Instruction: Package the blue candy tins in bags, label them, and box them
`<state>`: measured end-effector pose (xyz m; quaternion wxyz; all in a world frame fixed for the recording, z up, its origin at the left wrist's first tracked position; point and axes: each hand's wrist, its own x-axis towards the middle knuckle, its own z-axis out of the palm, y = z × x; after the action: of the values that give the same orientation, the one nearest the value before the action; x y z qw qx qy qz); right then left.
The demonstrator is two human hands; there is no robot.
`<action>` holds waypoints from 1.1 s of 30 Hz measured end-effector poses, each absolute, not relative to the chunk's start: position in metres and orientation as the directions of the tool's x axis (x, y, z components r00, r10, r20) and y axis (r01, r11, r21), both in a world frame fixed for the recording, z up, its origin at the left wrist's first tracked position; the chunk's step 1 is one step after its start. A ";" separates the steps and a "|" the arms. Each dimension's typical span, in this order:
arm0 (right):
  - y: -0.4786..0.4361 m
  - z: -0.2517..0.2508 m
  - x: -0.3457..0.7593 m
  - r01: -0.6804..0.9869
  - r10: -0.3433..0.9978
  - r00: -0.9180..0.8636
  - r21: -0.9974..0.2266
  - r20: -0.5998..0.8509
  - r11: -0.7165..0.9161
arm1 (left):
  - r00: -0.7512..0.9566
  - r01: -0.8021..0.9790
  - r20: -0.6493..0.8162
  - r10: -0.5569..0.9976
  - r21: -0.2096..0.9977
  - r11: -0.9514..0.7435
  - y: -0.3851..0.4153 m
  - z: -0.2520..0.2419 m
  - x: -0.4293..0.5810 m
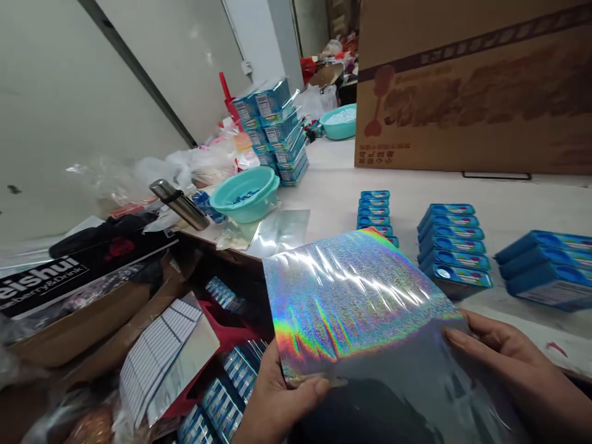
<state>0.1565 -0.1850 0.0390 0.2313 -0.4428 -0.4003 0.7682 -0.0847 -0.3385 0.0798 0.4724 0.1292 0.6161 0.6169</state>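
Note:
A shiny holographic sheet (342, 296) with rainbow glare is held up in front of me, tilted over the table's front edge. My left hand (284, 394) grips its lower left edge, thumb on top. At its right edge my right hand (509, 364) pinches it between thumb and fingers. The lower part of the sheet looks dark and clear, as if it were plastic film. Just beyond it stand rows of small blue boxes: a left row (374, 209), a middle row (453, 243) and a right row (550, 268).
Stacked teal bowls (250, 191), clear plastic sleeves (287, 231) and a steel flask (180, 203) are on the left. Behind them rises a stack of wrapped blue boxes (277, 132). A large carton (472, 86) blocks the back. Below left, a red bin (226, 336) holds blue packs and papers.

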 end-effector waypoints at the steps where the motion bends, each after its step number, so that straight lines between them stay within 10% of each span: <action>1: -0.185 0.040 0.155 -0.009 0.711 -0.482 -0.808 -0.512 -0.589 | -0.509 -0.440 -0.427 0.748 0.875 0.201 -0.338 0.078 -0.086; 13: -0.185 0.051 0.139 0.002 0.697 -0.430 -0.773 -0.574 -0.635 | -0.518 -0.476 -0.462 0.720 0.855 0.207 -0.336 0.078 -0.090; 21: -0.122 0.108 0.148 0.195 0.815 -0.579 -0.975 -0.024 0.109 | -0.677 -0.112 -0.051 0.734 0.993 -0.034 -0.309 0.048 -0.135; 27: -0.101 0.208 0.120 0.265 0.369 -0.928 -0.604 0.052 0.752 | -0.435 0.544 0.583 0.686 0.777 -0.316 -0.261 0.108 -0.117; 33: -0.114 0.230 0.083 0.242 0.270 -0.955 -0.210 0.120 0.947 | 0.075 0.151 0.224 0.972 0.961 -0.233 -0.203 0.162 -0.078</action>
<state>0.0828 -0.1140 0.2303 0.0739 -0.1301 -0.9840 0.0970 -0.0781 -0.2028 0.1624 0.4117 0.6067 0.4626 0.4984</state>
